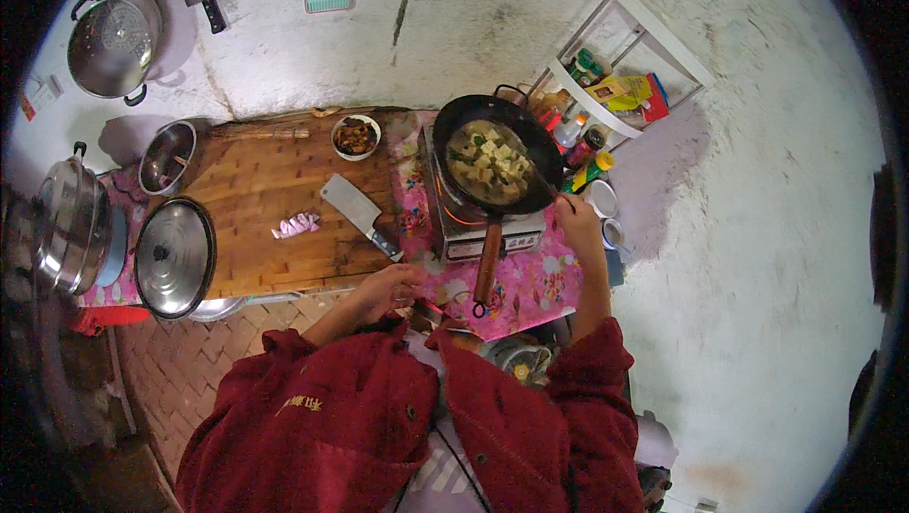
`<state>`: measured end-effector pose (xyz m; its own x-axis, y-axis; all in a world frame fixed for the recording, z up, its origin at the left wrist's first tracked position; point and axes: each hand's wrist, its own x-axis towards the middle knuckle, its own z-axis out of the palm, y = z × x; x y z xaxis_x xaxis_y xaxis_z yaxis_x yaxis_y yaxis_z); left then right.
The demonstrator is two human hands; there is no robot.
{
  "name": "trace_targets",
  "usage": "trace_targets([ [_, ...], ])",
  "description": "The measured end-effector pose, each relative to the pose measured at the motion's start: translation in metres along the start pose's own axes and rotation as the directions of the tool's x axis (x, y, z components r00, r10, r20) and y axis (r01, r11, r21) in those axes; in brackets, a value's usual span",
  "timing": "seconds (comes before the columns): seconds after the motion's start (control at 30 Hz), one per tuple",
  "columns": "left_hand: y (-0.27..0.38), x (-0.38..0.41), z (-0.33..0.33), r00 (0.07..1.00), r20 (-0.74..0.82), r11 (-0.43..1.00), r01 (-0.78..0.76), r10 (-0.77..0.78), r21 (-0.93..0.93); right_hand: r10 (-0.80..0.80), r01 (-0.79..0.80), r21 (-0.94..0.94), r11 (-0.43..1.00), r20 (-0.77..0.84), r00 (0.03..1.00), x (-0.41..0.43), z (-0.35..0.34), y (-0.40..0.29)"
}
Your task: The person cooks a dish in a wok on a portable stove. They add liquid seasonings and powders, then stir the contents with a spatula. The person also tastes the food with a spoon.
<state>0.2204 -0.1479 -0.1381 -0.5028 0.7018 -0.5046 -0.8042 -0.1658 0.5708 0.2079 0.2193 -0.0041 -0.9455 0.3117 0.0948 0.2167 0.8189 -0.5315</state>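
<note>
My right hand (577,218) is closed around the handle of a cooking utensil whose head dips into the wok (454,115) at its right side. In the wok, cubes of tofu (491,158) and greens lie in liquid. The wok rests on an electric stove (454,246) with an orange glow under it, its wooden handle (488,257) towards me. My left hand (393,293) hovers near the board's front edge, fingers loosely bent, apparently with nothing in them. Just beyond it a cleaver (355,206) lies flat on the wooden board (241,243), right of sliced pale pink pieces (296,226).
A bowl of dark food (356,138) stands at the board's back. Left are a metal bowl (168,158), a pot lid (174,257) and a steamer pot (71,222). Sauce bottles (588,172) and white cups (602,198) stand right of the wok, below a corner shelf (603,111).
</note>
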Motion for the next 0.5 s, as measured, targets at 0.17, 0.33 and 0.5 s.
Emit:
trace_targets([
  [0.17,-0.006,-0.006,-0.013,1.000,0.011,0.999,0.027,-0.026,-0.035,0.073,-0.074,-0.009,0.997,-0.086,0.994,0.002,0.015,0.007],
  [0.33,0.005,-0.029,-0.005,0.998,0.012,0.995,0.056,-0.055,-0.076,0.069,-0.071,-0.021,0.997,-0.067,0.995,-0.010,0.035,-0.001],
  [0.5,0.000,-0.030,-0.016,1.000,0.007,0.999,0.024,-0.023,-0.022,0.085,-0.086,-0.019,0.996,-0.062,0.994,-0.014,0.038,-0.027],
])
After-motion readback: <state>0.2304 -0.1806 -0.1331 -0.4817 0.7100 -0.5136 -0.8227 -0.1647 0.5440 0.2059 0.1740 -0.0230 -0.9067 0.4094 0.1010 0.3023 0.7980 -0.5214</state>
